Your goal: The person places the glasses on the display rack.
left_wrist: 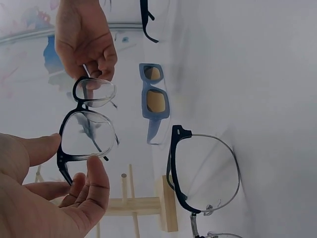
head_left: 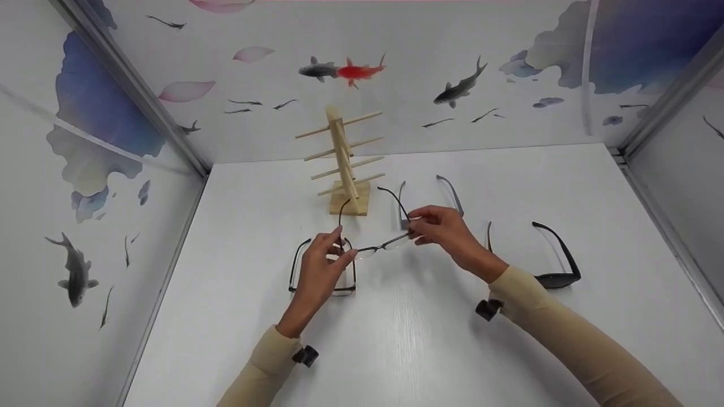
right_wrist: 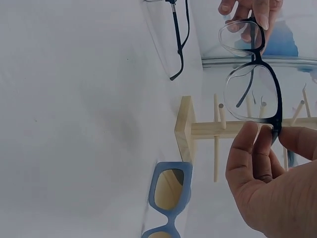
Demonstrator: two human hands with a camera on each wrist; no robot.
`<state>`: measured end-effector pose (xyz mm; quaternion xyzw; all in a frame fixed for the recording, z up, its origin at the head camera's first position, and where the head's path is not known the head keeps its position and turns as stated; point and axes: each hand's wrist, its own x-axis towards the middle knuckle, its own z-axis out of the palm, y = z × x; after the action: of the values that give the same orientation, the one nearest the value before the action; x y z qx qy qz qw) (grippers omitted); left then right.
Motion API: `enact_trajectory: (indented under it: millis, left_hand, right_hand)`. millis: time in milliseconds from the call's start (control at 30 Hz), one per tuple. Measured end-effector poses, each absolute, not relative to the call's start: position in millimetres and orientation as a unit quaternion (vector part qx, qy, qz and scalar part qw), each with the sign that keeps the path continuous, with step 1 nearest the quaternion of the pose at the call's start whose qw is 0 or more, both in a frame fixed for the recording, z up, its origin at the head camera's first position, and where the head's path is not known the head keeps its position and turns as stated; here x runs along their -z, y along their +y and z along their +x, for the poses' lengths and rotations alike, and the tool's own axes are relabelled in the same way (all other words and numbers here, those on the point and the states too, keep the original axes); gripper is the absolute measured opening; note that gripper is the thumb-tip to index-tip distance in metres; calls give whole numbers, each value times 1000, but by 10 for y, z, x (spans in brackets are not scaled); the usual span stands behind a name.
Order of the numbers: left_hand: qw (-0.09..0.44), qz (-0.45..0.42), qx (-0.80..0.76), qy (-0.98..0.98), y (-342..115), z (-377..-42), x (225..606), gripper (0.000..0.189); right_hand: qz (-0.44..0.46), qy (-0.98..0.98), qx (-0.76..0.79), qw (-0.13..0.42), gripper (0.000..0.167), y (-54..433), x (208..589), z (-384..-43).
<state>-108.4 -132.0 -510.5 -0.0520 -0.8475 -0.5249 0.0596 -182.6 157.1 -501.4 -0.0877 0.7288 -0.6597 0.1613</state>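
Observation:
A pair of eyeglasses (head_left: 375,248) with a dark upper frame and clear lenses is held above the table between both hands, temples unfolded and pointing away. My left hand (head_left: 323,265) pinches it at the left hinge, thumb and fingers on either side. At the opposite hinge my right hand (head_left: 441,230) grips the frame with thumb and fingers. In the left wrist view the clear lens (left_wrist: 86,133) sits just beyond the left fingertips. Beyond the hands stands a wooden rack (head_left: 343,158) with bare pegs on an upright post and a square base.
Black-framed glasses (head_left: 322,290) lie on the table below the left hand. Blue-grey sunglasses (left_wrist: 155,101) lie behind the right hand, partly hidden in the head view. Black sunglasses (head_left: 559,280) rest at the right, beside the right forearm. Printed panels (head_left: 407,113) enclose the white table.

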Motion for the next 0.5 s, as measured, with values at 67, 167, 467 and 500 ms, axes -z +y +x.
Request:
enact_trajectory:
  millis: [67, 167, 467, 500]
  left_hand:
    - [64, -51, 522, -849, -1340, -1106, 5105, 61]
    - [68, -52, 519, -851, -1368, -1143, 5107, 60]
    - [52, -39, 521, -851, -1428, -1253, 5136, 63]
    - [50, -38, 522, -851, -1433, -1262, 5137, 63]
  right_hand:
    - [-87, 729, 659, 163, 36, 1542, 5020, -1852]
    - [-86, 729, 660, 161, 38, 1503, 5030, -1885]
    - [-76, 725, 668, 147, 34, 1422, 5056, -1959]
    - [-76, 726, 667, 147, 33, 1412, 5059, -1969]
